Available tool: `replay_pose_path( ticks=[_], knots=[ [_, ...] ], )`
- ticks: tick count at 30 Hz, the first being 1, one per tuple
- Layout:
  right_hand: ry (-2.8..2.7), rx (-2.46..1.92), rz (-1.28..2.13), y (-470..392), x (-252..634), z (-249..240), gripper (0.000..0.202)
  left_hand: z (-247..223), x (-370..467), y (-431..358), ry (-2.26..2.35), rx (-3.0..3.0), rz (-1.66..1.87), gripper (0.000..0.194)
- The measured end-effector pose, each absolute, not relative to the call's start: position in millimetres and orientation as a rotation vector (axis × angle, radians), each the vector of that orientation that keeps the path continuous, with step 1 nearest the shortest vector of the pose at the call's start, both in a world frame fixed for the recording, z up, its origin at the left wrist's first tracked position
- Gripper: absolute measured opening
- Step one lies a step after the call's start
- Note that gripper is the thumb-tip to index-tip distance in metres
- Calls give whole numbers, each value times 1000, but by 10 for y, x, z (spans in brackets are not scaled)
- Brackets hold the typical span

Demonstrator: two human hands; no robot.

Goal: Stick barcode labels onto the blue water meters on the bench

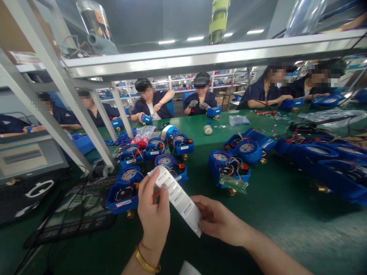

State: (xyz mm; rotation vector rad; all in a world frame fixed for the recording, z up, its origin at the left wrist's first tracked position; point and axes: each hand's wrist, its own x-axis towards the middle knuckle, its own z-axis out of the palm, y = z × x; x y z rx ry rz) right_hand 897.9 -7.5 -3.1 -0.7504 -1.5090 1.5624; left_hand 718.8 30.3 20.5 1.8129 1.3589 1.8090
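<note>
A white strip of barcode labels [178, 194] is stretched on a slant between my two hands, above the green table. My left hand [155, 206] pinches its upper end between thumb and fingers. At the lower end, my right hand [216, 221] grips the strip's right edge. Just behind the strip sit several blue water meters with open housings, wires and round dials; one [123, 194] is beside my left hand. Farther right, another blue meter [213, 164] has a green circuit board [233, 183] leaning on its front.
More blue meters [344, 172] crowd the right side. A white spool [208, 130] and a plastic bag [239, 120] lie mid-table. Metal shelf posts [69, 95] rise at left, and a shelf [183, 59] spans overhead. Several co-workers sit across the table, handling blue meters.
</note>
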Motion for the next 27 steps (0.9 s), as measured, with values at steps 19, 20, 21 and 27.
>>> replay_pose_path(
  ticks=[19,20,21,27],
  knots=[
    [-1614,-842,1311,-77,9037,-15,35,147,7214,273,1186,1798,1667,41],
    [-1612,-838,1284,-73,9043,-21,35,143,7219,266,1178,1813,1656,41],
    [-1602,-837,1269,-69,9048,-30,35,139,7224,259,1170,1830,1645,41],
    [-1504,-826,1261,-66,9048,-96,37,90,7257,249,1151,1854,1571,40]
  ],
)
